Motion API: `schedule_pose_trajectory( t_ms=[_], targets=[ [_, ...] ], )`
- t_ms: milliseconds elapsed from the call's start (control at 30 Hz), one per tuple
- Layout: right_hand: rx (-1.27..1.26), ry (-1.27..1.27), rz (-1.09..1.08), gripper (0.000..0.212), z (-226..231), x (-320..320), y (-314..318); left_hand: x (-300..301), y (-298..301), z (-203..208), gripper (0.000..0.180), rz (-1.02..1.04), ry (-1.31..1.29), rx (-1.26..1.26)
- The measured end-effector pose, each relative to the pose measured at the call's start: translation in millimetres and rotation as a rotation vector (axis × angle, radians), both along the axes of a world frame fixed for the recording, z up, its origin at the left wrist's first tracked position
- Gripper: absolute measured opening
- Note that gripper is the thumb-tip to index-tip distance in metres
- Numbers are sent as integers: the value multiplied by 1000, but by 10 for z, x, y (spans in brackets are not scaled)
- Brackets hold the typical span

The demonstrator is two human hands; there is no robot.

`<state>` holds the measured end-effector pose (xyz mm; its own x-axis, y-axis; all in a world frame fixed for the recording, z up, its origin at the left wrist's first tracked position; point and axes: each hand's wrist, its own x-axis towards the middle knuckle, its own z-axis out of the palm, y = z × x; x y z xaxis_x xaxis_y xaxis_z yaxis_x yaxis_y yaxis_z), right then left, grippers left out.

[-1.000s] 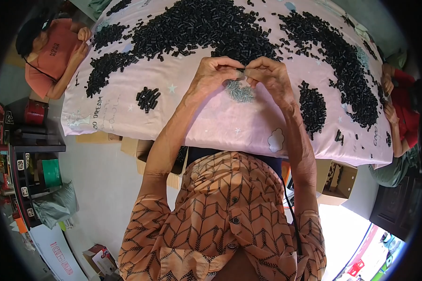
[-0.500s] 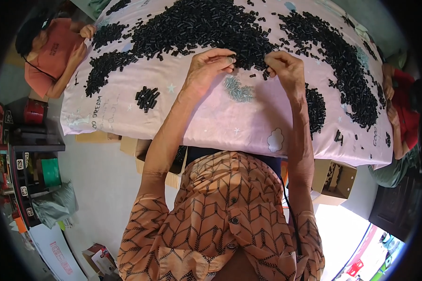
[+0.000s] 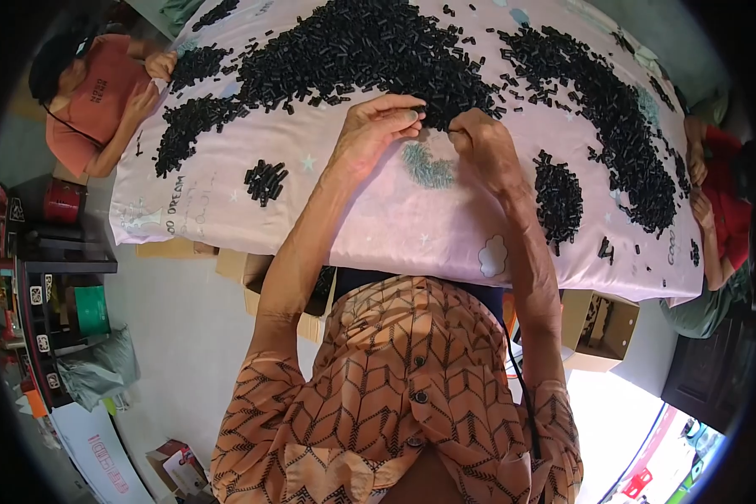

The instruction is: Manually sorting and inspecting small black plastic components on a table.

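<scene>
My left hand (image 3: 376, 133) is at the near edge of a large heap of small black cylindrical pieces (image 3: 344, 50), its thumb and forefinger pinched on one dark piece. Close by on the right, my right hand (image 3: 484, 144) is closed with its fingertips turned toward the left hand. Whatever is in its fingers is hidden. Both hands are over a pale pink printed cloth (image 3: 378, 218) covering the table. A small group of the black pieces (image 3: 265, 182) lies left of my left forearm, and a rounder pile (image 3: 558, 197) lies right of my right forearm.
A long band of black pieces (image 3: 622, 134) curves down the right side. A person in an orange-red shirt (image 3: 101, 92) works at the left edge, another in red (image 3: 725, 193) at the right. Open cardboard boxes (image 3: 601, 328) stand below the table edge.
My right hand has moved left toward my left hand, and its fingers have curled in. The left hand has shifted only slightly.
</scene>
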<state>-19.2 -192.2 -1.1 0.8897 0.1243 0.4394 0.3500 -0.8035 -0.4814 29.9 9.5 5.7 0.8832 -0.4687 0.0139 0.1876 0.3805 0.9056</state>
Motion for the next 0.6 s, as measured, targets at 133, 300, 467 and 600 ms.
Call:
schedule_pose_trajectory(
  t_ms=[133, 300, 467, 600],
  targets=[
    [626, 223, 184, 11, 164, -97, -41, -9, -94, 40, 24, -31, -72, 47],
    [989, 284, 238, 9, 277, -116, 59, -53, -67, 59, 23, -18, -133, 99],
    [1109, 334, 245, 9, 328, -131, 99, -85, -83, 84, 22, -15, -160, 134],
    [1178, 348, 243, 8, 309, -135, 107, -94, -97, 109, 24, -41, -192, 138]
  ],
)
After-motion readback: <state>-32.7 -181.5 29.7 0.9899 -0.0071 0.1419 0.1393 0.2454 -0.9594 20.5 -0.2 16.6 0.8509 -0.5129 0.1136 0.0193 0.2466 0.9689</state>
